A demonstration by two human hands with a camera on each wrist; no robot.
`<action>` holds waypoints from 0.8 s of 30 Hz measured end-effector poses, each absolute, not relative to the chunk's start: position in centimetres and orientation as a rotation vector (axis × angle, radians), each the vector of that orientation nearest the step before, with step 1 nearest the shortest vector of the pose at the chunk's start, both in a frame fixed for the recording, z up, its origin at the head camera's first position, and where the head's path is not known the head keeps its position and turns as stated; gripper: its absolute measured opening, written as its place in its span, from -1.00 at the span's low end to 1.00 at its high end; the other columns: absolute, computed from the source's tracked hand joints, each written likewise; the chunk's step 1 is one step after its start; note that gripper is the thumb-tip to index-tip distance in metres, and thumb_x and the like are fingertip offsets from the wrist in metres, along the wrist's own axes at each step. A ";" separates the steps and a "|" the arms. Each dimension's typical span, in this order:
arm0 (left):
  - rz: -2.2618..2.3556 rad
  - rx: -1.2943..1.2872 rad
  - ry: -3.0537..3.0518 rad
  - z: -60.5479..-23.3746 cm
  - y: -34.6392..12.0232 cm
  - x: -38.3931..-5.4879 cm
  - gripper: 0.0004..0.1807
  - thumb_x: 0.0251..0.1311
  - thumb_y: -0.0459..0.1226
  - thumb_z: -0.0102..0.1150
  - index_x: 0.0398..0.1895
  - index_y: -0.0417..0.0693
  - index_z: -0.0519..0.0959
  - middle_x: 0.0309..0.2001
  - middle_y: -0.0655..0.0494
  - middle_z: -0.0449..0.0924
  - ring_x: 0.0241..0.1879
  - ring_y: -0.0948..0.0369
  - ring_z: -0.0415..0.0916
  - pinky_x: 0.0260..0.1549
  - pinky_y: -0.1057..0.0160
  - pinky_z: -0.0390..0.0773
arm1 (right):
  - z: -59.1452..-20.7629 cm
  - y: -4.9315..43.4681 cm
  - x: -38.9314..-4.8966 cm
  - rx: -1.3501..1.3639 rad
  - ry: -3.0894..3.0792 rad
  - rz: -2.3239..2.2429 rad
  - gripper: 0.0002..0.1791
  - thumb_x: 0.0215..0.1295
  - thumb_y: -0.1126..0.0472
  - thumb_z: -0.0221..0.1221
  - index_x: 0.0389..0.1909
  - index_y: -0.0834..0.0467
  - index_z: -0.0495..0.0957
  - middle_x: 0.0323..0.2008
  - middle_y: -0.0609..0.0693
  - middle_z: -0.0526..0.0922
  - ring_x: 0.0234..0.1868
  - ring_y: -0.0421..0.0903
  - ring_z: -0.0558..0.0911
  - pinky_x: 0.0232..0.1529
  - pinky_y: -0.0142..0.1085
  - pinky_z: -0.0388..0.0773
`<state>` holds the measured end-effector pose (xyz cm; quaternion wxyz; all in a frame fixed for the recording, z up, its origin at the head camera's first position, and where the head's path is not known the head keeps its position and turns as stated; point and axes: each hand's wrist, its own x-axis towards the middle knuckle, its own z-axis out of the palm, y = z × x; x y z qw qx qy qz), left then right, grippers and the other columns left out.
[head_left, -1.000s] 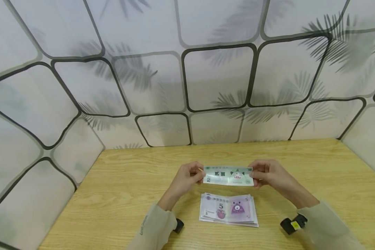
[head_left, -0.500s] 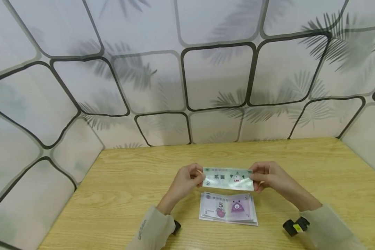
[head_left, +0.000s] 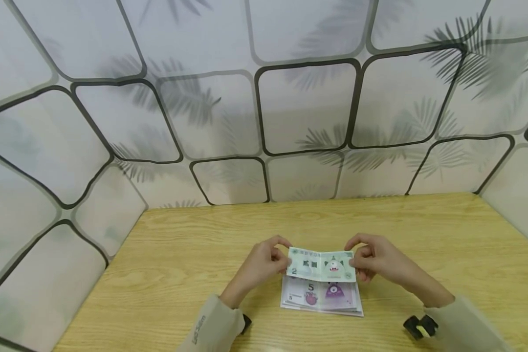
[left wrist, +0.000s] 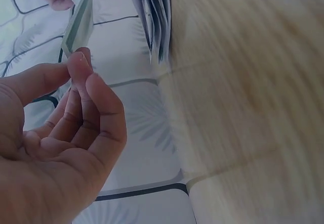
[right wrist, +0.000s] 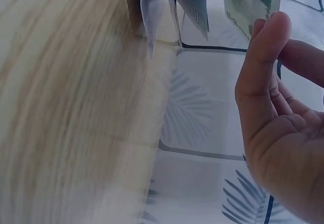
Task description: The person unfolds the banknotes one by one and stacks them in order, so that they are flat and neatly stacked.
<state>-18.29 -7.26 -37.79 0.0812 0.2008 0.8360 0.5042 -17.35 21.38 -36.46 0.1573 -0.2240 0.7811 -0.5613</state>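
Observation:
A green play banknote (head_left: pixel 321 266) marked 2 is stretched between both hands, with a crease down its middle. At its left end my left hand (head_left: pixel 265 259) pinches it between thumb and fingers. My right hand (head_left: pixel 375 258) pinches the opposite end the same way. Just below lies a stack of purple play banknotes (head_left: pixel 323 300) marked 5 on top, its upper part hidden behind the green note. In the left wrist view the green note (left wrist: pixel 80 24) is seen nearly edge-on, above the tabletop. The stack's notes (right wrist: pixel 174 6) look bent and loosely layered in the right wrist view.
The wooden table (head_left: pixel 180 274) extends to both sides of the hands. A patterned cloth wall (head_left: pixel 308 112) with dark outlines and leaf prints rises behind and at the sides. A small black device (head_left: pixel 421 326) sits at the right wrist.
Both hands have brought the green banknote down toward the body, so it now overlaps the top of the purple stack in view. The stack has stayed put.

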 end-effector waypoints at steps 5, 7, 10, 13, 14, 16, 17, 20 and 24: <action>1.474 0.625 2.487 -37.8 -7.3 -17.9 -0.74 0.12 -0.44 0.14 -0.10 -0.18 0.47 -0.58 0.13 0.55 -0.56 0.03 0.53 -0.71 0.43 0.34 | -36.7 21.4 -17.0 -0.631 2.208 -1.570 -0.68 0.20 0.37 0.13 -0.11 0.46 0.30 -0.64 0.14 0.51 -0.66 -0.16 0.52 -0.65 -0.20 0.57; 1.461 0.637 2.474 -37.8 -7.3 -17.8 -0.74 0.11 -0.44 0.15 -0.10 -0.19 0.47 -0.59 0.12 0.55 -0.56 0.04 0.53 -0.69 0.43 0.37 | -36.8 21.4 -16.9 -0.628 2.207 -1.545 -0.68 0.21 0.35 0.13 -0.11 0.45 0.30 -0.64 0.13 0.52 -0.66 -0.15 0.52 -0.66 -0.18 0.56; 1.427 0.654 2.464 -37.8 -7.2 -17.6 -0.74 0.08 -0.46 0.18 -0.12 -0.20 0.47 -0.60 0.09 0.55 -0.58 0.04 0.53 -0.68 0.43 0.40 | -36.9 21.4 -16.8 -0.636 2.204 -1.515 -0.68 0.22 0.33 0.12 -0.11 0.44 0.31 -0.64 0.12 0.53 -0.66 -0.14 0.53 -0.65 -0.13 0.56; 1.395 0.658 2.465 -37.7 -7.0 -17.5 -0.74 0.07 -0.46 0.19 -0.13 -0.20 0.48 -0.60 0.09 0.55 -0.58 0.07 0.54 -0.67 0.43 0.42 | -37.0 21.3 -16.6 -0.650 2.185 -1.509 -0.69 0.22 0.34 0.12 -0.11 0.45 0.31 -0.63 0.15 0.54 -0.66 -0.14 0.54 -0.66 -0.14 0.56; 1.387 0.656 2.467 -37.7 -7.0 -17.4 -0.74 0.07 -0.46 0.19 -0.14 -0.20 0.49 -0.60 0.08 0.55 -0.59 0.08 0.53 -0.67 0.43 0.43 | -37.1 21.3 -16.6 -0.656 2.176 -1.512 -0.69 0.22 0.34 0.12 -0.11 0.46 0.31 -0.63 0.15 0.54 -0.66 -0.15 0.54 -0.66 -0.17 0.56; 1.377 0.650 2.469 -37.7 -7.0 -17.4 -0.74 0.07 -0.46 0.19 -0.14 -0.20 0.49 -0.60 0.08 0.55 -0.59 0.10 0.53 -0.66 0.42 0.44 | -37.1 21.2 -16.5 -0.666 2.164 -1.517 -0.69 0.22 0.36 0.11 -0.11 0.46 0.30 -0.63 0.15 0.54 -0.67 -0.16 0.53 -0.68 -0.21 0.56; 1.371 0.641 2.469 -37.7 -7.0 -17.3 -0.74 0.07 -0.46 0.19 -0.14 -0.20 0.49 -0.60 0.09 0.55 -0.59 0.10 0.53 -0.66 0.42 0.44 | -37.2 21.2 -16.4 -0.670 2.158 -1.518 -0.69 0.21 0.37 0.11 -0.11 0.47 0.30 -0.63 0.15 0.54 -0.67 -0.16 0.53 -0.68 -0.23 0.56; 1.357 0.630 2.460 -37.7 -7.1 -17.2 -0.74 0.06 -0.46 0.20 -0.15 -0.21 0.50 -0.59 0.08 0.55 -0.60 0.10 0.53 -0.67 0.42 0.44 | -37.2 21.0 -16.3 -0.673 2.159 -1.510 -0.72 0.21 0.40 0.10 -0.12 0.47 0.31 -0.64 0.12 0.53 -0.67 -0.18 0.52 -0.69 -0.27 0.55; 1.333 0.622 2.457 -37.7 -7.1 -17.0 -0.74 0.04 -0.46 0.21 -0.16 -0.23 0.50 -0.61 0.08 0.55 -0.62 0.10 0.53 -0.70 0.43 0.40 | -37.2 20.8 -16.1 -0.684 2.170 -1.487 -0.75 0.18 0.42 0.08 -0.15 0.46 0.33 -0.65 0.10 0.53 -0.68 -0.19 0.51 -0.69 -0.28 0.55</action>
